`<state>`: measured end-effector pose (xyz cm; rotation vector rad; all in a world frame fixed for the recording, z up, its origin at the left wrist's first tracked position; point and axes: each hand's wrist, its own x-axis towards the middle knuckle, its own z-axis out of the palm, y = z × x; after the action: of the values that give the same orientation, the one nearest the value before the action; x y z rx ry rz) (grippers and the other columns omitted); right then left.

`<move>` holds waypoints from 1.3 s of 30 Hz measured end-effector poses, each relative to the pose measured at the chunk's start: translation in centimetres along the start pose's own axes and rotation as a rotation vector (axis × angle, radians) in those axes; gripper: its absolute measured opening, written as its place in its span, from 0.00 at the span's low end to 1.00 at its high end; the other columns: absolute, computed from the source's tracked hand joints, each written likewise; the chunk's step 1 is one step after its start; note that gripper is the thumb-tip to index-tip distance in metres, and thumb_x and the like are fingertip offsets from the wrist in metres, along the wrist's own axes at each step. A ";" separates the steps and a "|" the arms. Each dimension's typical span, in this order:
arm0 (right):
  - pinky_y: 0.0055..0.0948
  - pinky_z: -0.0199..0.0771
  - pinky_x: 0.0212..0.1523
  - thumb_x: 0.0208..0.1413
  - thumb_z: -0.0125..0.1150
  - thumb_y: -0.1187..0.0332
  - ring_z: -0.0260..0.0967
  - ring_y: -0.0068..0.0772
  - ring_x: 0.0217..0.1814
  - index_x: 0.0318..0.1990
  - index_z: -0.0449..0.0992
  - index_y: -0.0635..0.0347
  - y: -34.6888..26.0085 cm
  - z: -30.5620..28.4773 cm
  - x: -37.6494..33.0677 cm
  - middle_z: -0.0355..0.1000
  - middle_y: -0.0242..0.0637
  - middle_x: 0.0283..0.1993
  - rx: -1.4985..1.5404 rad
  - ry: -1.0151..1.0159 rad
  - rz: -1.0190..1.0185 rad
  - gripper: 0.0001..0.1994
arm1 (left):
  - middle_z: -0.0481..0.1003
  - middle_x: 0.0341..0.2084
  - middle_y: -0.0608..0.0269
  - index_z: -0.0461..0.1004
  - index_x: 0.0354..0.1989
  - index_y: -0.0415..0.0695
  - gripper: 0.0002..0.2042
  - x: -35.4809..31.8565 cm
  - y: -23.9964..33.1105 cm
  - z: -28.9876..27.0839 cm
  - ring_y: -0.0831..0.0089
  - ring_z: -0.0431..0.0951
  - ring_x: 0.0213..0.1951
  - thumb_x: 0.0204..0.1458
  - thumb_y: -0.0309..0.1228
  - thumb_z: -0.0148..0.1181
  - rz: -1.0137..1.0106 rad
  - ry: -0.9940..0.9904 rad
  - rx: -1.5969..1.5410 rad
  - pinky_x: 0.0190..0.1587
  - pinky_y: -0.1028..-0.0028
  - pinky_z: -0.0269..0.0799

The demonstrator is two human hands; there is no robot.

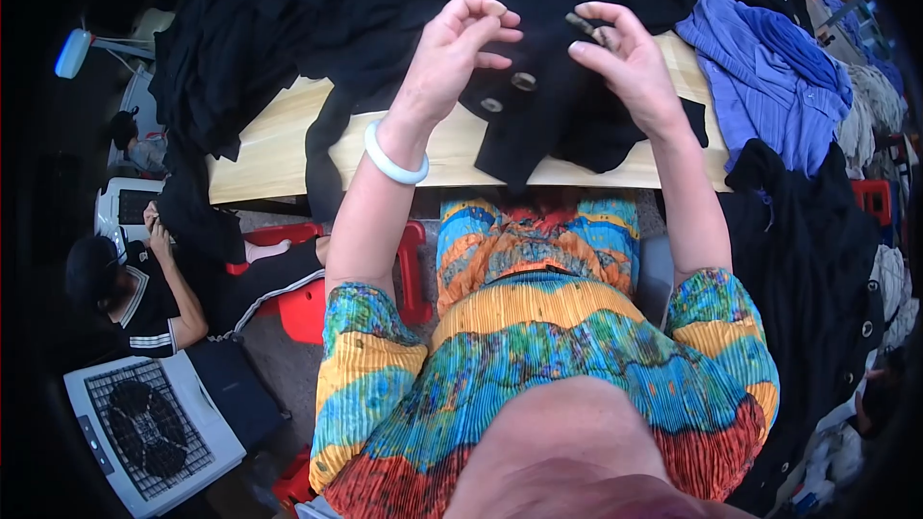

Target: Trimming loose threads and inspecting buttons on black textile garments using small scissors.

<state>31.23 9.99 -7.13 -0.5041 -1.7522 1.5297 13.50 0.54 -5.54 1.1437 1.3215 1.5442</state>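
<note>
"Firstly, grip states?"

"Right grip (630,58) holds a small mottled piece (579,21), thumb apart from index; left grip (452,48), thumb near fingertip: cannot tell if it pinches anything."

"Garment position?"

"Black garment (519,139) lies across the table (274,139), below both; two buttons (524,82) show against it, slightly blurred."

"Handling, by your judgement?"

"Keep the garment flat and slack, take small pieces by the rim, never drag the fabric."

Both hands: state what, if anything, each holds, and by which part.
The right hand pinches a mottled dark-and-tan piece; the gripped part is unclear. Whether the left hand holds anything cannot be told.
</note>
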 end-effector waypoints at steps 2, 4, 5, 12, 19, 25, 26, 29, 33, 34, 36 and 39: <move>0.10 0.49 0.21 0.45 0.60 0.72 0.52 0.07 0.21 0.46 0.64 0.62 -2.0 -0.2 -0.2 0.61 0.21 0.24 0.129 0.021 0.082 0.19 | 0.70 0.39 0.60 0.64 0.44 0.41 0.13 -0.5 -1.4 -0.6 0.76 0.70 0.41 0.48 0.23 0.49 -0.020 -0.158 0.026 0.38 0.80 0.68; 0.08 0.45 0.15 0.46 0.60 0.71 0.49 0.05 0.16 0.47 0.64 0.61 -2.2 -0.9 0.0 0.61 0.20 0.23 0.195 -0.007 0.105 0.19 | 0.69 0.40 0.61 0.61 0.48 0.39 0.19 -0.8 -3.2 -0.5 0.77 0.68 0.43 0.44 0.19 0.49 -0.032 -0.279 0.100 0.40 0.78 0.67; 0.08 0.44 0.13 0.46 0.60 0.71 0.48 0.04 0.15 0.47 0.64 0.61 -2.5 -1.1 0.1 0.61 0.20 0.22 0.216 -0.002 0.109 0.19 | 0.70 0.36 0.63 0.63 0.47 0.38 0.18 -0.8 -3.6 0.1 0.79 0.69 0.39 0.45 0.20 0.50 0.045 -0.271 0.099 0.40 0.79 0.67; 0.09 0.44 0.14 0.46 0.60 0.69 0.45 0.05 0.13 0.46 0.65 0.59 -2.5 -3.2 0.6 0.58 0.18 0.21 0.254 0.076 0.104 0.18 | 0.71 0.30 0.68 0.69 0.42 0.37 0.12 -2.2 -1.4 1.3 0.85 0.69 0.33 0.48 0.24 0.52 -0.091 -0.280 -0.065 0.38 0.84 0.66; 0.15 0.63 0.34 0.47 0.58 0.69 0.65 0.17 0.36 0.51 0.61 0.63 -1.2 -2.8 0.6 0.69 0.32 0.35 -0.225 0.106 0.105 0.22 | 0.69 0.30 0.71 0.64 0.46 0.39 0.15 -2.9 -1.1 1.4 0.86 0.67 0.32 0.48 0.22 0.51 -0.173 -0.207 -0.366 0.38 0.86 0.63; 0.24 0.59 0.51 0.44 0.49 0.78 0.59 0.27 0.53 0.51 0.61 0.63 -0.9 -1.1 0.0 0.63 0.38 0.48 0.077 -0.393 -0.050 0.22 | 0.67 0.26 0.73 0.64 0.43 0.39 0.13 -2.6 -1.4 1.3 0.88 0.65 0.31 0.48 0.22 0.50 -0.172 -0.210 -0.375 0.36 0.88 0.61; 0.25 0.59 0.52 0.44 0.50 0.77 0.59 0.27 0.54 0.51 0.61 0.63 -1.2 -0.7 -0.2 0.63 0.38 0.48 0.062 -0.375 0.001 0.22 | 0.67 0.26 0.73 0.64 0.43 0.39 0.12 -2.6 -1.3 1.4 0.88 0.65 0.30 0.48 0.22 0.50 -0.158 -0.215 -0.372 0.35 0.88 0.60; 0.19 0.64 0.42 0.45 0.54 0.73 0.63 0.21 0.45 0.51 0.62 0.62 -0.7 -0.6 0.0 0.64 0.35 0.45 0.020 -0.290 -0.006 0.22 | 0.68 0.27 0.72 0.65 0.40 0.40 0.09 -2.2 -2.0 1.3 0.88 0.65 0.30 0.49 0.22 0.49 -0.057 -0.205 -0.269 0.34 0.88 0.61; 0.06 0.47 0.15 0.47 0.55 0.71 0.58 0.04 0.23 0.50 0.62 0.57 -0.4 -0.8 -0.1 0.67 0.22 0.34 0.056 -0.236 0.144 0.20 | 0.69 0.29 0.71 0.69 0.35 0.39 0.06 -2.8 -2.6 1.8 0.87 0.67 0.31 0.49 0.21 0.50 0.042 -0.126 -0.066 0.33 0.87 0.63; 0.06 0.48 0.15 0.47 0.56 0.71 0.59 0.05 0.24 0.50 0.62 0.57 -0.2 -0.9 0.1 0.68 0.23 0.35 0.087 -0.233 0.160 0.20 | 0.70 0.30 0.70 0.69 0.36 0.38 0.06 -3.0 -2.5 2.2 0.86 0.68 0.32 0.49 0.22 0.51 0.078 -0.098 -0.002 0.34 0.86 0.64; 0.06 0.50 0.16 0.47 0.56 0.71 0.59 0.05 0.24 0.50 0.62 0.57 0.2 -0.9 0.2 0.68 0.24 0.35 0.118 -0.232 0.179 0.20 | 0.70 0.33 0.68 0.69 0.42 0.38 0.11 -3.5 -2.6 2.7 0.85 0.68 0.34 0.48 0.21 0.53 0.153 -0.066 0.116 0.37 0.85 0.64; 0.06 0.50 0.16 0.47 0.56 0.71 0.60 0.05 0.25 0.49 0.62 0.58 0.4 -0.8 0.2 0.68 0.25 0.34 0.178 -0.206 0.180 0.19 | 0.70 0.35 0.67 0.68 0.42 0.38 0.13 -3.1 -4.0 3.0 0.84 0.69 0.35 0.46 0.21 0.55 0.463 0.048 0.382 0.38 0.84 0.65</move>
<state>31.63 10.80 -7.48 -0.4361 -1.7382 1.9038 17.27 -0.94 -9.77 1.7588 1.4981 1.6866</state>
